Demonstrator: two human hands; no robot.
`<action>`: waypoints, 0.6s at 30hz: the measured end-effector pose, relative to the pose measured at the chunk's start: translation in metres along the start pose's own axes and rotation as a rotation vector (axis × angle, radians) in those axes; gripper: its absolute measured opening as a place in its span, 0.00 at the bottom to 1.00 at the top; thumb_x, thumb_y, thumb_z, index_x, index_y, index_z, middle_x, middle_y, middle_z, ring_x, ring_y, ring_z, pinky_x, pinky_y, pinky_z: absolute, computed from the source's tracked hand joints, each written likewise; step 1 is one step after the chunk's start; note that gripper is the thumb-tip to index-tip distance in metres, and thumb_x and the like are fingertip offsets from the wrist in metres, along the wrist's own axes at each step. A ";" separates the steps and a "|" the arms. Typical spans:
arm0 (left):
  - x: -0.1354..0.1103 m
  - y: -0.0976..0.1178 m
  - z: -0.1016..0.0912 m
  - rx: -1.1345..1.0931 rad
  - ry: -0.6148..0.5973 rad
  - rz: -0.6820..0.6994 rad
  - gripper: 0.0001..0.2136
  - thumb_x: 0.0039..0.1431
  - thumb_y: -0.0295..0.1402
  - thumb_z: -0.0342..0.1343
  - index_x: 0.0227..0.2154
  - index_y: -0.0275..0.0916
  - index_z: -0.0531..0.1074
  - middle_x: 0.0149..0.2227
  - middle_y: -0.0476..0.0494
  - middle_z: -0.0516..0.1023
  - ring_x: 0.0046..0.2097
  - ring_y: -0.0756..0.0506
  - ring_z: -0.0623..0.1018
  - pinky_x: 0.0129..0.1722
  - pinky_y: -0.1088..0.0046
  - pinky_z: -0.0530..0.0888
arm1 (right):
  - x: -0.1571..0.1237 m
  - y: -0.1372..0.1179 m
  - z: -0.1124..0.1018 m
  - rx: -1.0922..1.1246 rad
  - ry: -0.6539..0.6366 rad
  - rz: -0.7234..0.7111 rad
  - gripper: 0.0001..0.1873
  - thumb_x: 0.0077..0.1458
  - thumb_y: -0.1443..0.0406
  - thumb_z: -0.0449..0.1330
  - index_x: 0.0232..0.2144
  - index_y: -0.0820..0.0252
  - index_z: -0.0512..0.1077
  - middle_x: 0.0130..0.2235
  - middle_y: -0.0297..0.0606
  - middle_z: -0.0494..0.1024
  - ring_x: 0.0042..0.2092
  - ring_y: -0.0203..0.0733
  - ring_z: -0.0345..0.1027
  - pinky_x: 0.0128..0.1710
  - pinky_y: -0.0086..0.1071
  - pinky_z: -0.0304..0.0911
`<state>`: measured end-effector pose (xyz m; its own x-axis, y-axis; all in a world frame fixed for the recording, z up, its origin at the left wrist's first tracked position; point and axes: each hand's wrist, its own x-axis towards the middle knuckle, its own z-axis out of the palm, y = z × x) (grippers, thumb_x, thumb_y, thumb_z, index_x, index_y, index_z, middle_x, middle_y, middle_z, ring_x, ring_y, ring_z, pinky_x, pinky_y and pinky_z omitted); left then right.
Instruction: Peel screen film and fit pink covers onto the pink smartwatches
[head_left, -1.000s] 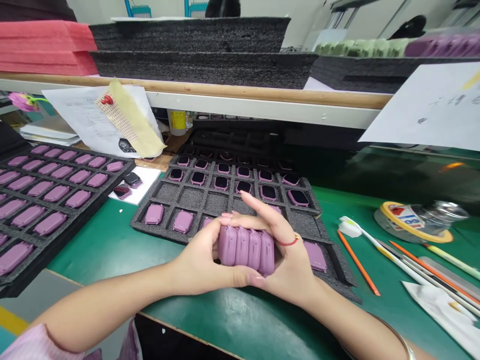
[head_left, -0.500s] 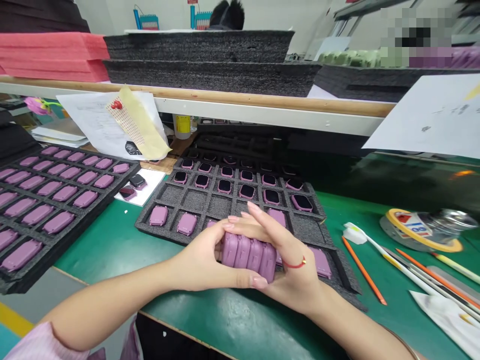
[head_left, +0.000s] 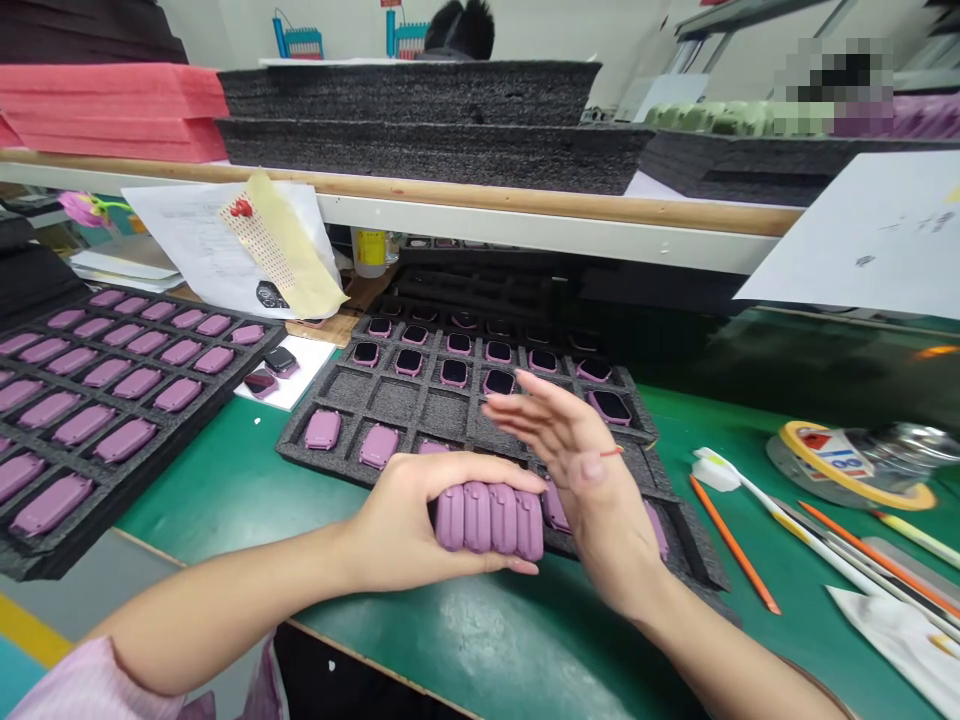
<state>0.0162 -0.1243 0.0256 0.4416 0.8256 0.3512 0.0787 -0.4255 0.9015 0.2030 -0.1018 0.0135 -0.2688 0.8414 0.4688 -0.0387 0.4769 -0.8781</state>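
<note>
Gripped side by side in my left hand (head_left: 409, 510) is a row of several purple watch cases (head_left: 491, 522), held between the thumb and fingers above the table's front part. My right hand (head_left: 592, 490) is just to the right of the row, fingers stretched out and apart, holding nothing. Behind both hands lies a dark grey foam tray (head_left: 401, 400) with square pockets. Its back rows hold purple watches with black screens (head_left: 454, 373). In its front row sit purple cases (head_left: 379, 445) with their plain side up; my hands hide part of that row.
Another foam tray (head_left: 37, 560) full of purple cases lies at left. Two watch pieces (head_left: 279, 362) rest on white paper beside it. At right are an orange pencil (head_left: 735, 545), a white brush (head_left: 787, 525) and a metal-topped bottle (head_left: 847, 465). A shelf edge (head_left: 480, 215) crosses above.
My right hand has come off the row of watch cases and opened to the right of it. My left hand has kept hold of the row, which is now more level.
</note>
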 end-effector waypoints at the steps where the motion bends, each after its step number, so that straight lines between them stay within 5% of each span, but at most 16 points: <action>1: 0.000 -0.001 0.000 0.004 -0.007 0.026 0.20 0.52 0.39 0.71 0.48 0.40 0.79 0.47 0.42 0.84 0.50 0.40 0.82 0.55 0.63 0.76 | 0.001 0.001 0.000 0.071 -0.028 0.092 0.33 0.64 0.41 0.51 0.63 0.49 0.64 0.57 0.44 0.76 0.55 0.51 0.75 0.56 0.48 0.72; 5: 0.001 -0.005 0.002 0.042 -0.003 0.133 0.16 0.57 0.38 0.67 0.47 0.42 0.78 0.50 0.41 0.83 0.55 0.39 0.80 0.59 0.58 0.72 | 0.001 0.000 0.001 0.237 -0.264 0.354 0.41 0.57 0.36 0.55 0.64 0.51 0.62 0.53 0.46 0.80 0.53 0.54 0.77 0.54 0.51 0.73; 10: -0.001 -0.011 0.001 0.051 -0.035 0.184 0.15 0.63 0.42 0.61 0.49 0.44 0.79 0.51 0.39 0.79 0.57 0.39 0.76 0.60 0.59 0.71 | -0.004 -0.010 0.009 0.087 -0.249 0.285 0.54 0.43 0.53 0.77 0.67 0.52 0.58 0.57 0.45 0.77 0.58 0.53 0.74 0.57 0.47 0.72; 14: -0.005 -0.019 0.003 0.111 -0.007 0.196 0.28 0.61 0.38 0.62 0.64 0.50 0.66 0.64 0.37 0.63 0.68 0.35 0.62 0.68 0.53 0.62 | -0.007 -0.012 0.013 -0.064 -0.144 0.144 0.58 0.42 0.64 0.77 0.70 0.49 0.53 0.63 0.46 0.71 0.54 0.53 0.76 0.53 0.45 0.76; 18: -0.009 -0.018 0.007 0.056 0.015 0.086 0.52 0.49 0.32 0.71 0.71 0.54 0.44 0.72 0.37 0.48 0.72 0.31 0.51 0.69 0.46 0.56 | -0.009 -0.010 0.012 -0.188 -0.084 0.000 0.60 0.44 0.64 0.76 0.71 0.46 0.48 0.53 0.41 0.80 0.48 0.51 0.79 0.53 0.47 0.75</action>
<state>0.0169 -0.1262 0.0050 0.4355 0.7906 0.4305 0.0911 -0.5145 0.8526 0.1940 -0.1171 0.0170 -0.3486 0.8209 0.4524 0.1390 0.5226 -0.8412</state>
